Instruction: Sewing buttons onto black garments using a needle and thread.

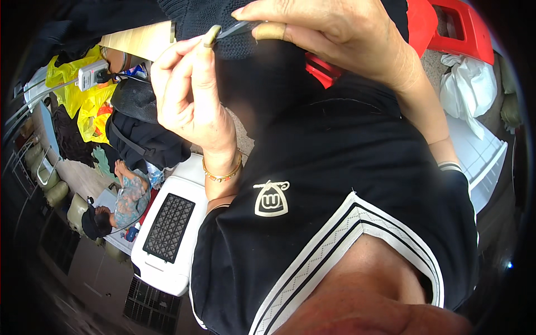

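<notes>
A dark navy knitted piece [200, 21] lies at the top of the head view, behind and beneath my fingers. My right hand [340, 36] comes in from the right and pinches a thin, dark grey pointed tool [239, 28] between thumb and finger. A tan finger cot [271, 30] covers one of its fingertips. The tool's tip points left, to the fingertips of my left hand [192, 92]. That hand is closed in a pinch, with another tan cot [211, 36] on a finger. What it grips is too small to make out.
A pale wooden board [139, 40] stands at upper left, near yellow plastic bags [92, 111] and a white power socket [92, 76]. A white lidded box [173, 223] is at my left. Red plastic stools [469, 33] and a white bag [469, 86] are right. Another person [125, 201] sits at left.
</notes>
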`<action>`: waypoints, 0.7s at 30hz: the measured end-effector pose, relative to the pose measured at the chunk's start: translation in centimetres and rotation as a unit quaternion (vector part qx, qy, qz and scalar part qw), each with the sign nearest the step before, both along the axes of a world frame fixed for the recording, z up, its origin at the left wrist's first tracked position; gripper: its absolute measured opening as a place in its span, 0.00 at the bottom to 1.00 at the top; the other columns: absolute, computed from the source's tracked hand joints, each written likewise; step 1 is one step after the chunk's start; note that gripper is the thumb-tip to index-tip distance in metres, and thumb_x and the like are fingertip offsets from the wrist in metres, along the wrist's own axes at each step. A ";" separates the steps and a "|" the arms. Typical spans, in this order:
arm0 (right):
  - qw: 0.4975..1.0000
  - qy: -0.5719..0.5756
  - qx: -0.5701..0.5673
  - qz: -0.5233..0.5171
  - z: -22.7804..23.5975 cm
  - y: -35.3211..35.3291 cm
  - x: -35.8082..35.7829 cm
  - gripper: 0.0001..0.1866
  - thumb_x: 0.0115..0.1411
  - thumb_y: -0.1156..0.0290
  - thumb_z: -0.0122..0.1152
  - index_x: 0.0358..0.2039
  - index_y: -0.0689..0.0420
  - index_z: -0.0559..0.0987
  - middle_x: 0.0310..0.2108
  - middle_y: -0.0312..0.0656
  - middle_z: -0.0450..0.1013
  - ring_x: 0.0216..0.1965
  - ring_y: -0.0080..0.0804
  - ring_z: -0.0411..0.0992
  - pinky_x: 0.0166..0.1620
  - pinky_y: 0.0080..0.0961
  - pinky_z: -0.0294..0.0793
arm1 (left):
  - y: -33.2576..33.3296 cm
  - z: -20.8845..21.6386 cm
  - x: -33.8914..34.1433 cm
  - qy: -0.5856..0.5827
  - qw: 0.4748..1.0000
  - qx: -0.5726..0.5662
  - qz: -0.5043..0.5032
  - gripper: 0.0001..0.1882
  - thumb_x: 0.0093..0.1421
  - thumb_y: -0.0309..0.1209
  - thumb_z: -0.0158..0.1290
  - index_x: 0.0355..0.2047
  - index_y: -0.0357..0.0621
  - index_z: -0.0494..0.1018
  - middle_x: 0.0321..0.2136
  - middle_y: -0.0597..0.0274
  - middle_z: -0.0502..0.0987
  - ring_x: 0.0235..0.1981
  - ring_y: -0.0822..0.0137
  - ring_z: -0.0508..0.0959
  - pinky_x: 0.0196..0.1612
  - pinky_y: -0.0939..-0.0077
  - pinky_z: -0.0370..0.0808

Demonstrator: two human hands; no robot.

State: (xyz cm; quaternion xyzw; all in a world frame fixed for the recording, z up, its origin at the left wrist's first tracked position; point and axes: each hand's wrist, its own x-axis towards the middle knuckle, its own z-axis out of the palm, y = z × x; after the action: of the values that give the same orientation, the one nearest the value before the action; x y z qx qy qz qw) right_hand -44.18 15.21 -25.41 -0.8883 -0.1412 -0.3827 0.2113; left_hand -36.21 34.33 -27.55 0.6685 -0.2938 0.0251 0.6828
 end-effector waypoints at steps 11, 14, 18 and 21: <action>0.979 0.097 0.162 0.075 2.3 -0.1 -1.3 0.13 0.55 0.72 0.69 0.41 0.61 0.81 0.25 0.39 0.68 0.27 0.35 0.72 0.30 0.27 0.72 | 0.1 0.0 0.1 0.007 1.000 0.000 -0.003 0.06 0.59 0.19 0.60 0.36 0.33 0.83 0.35 0.56 0.79 0.39 0.70 0.77 0.43 0.81 0.73; 0.979 0.118 0.150 0.064 1.1 -0.1 -1.0 0.13 0.55 0.72 0.68 0.41 0.61 0.81 0.25 0.39 0.67 0.27 0.36 0.72 0.31 0.28 0.72 | 0.1 0.0 0.0 0.008 1.000 0.000 0.001 0.06 0.59 0.19 0.59 0.36 0.33 0.83 0.35 0.56 0.79 0.39 0.70 0.77 0.43 0.81 0.73; 0.994 0.041 0.092 0.052 0.7 -0.1 -0.7 0.12 0.55 0.72 0.68 0.39 0.60 0.81 0.25 0.39 0.67 0.28 0.36 0.72 0.31 0.28 0.72 | 0.2 -0.2 0.2 -0.024 1.000 0.006 -0.015 0.06 0.61 0.18 0.57 0.37 0.29 0.82 0.37 0.53 0.78 0.39 0.69 0.78 0.46 0.81 0.75; 0.992 0.051 0.102 0.057 0.8 0.0 -0.5 0.11 0.54 0.73 0.68 0.39 0.60 0.81 0.25 0.39 0.67 0.28 0.36 0.72 0.31 0.28 0.72 | 0.0 -0.2 0.1 -0.032 0.999 0.006 -0.013 0.06 0.61 0.18 0.58 0.37 0.29 0.82 0.37 0.53 0.78 0.40 0.69 0.78 0.46 0.80 0.75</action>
State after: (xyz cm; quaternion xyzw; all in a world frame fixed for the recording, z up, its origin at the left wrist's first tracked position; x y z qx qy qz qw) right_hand -44.68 15.22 -24.58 -0.8710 -0.1407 -0.3368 0.3288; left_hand -36.12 34.36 -27.78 0.6673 -0.3245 0.0356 0.6695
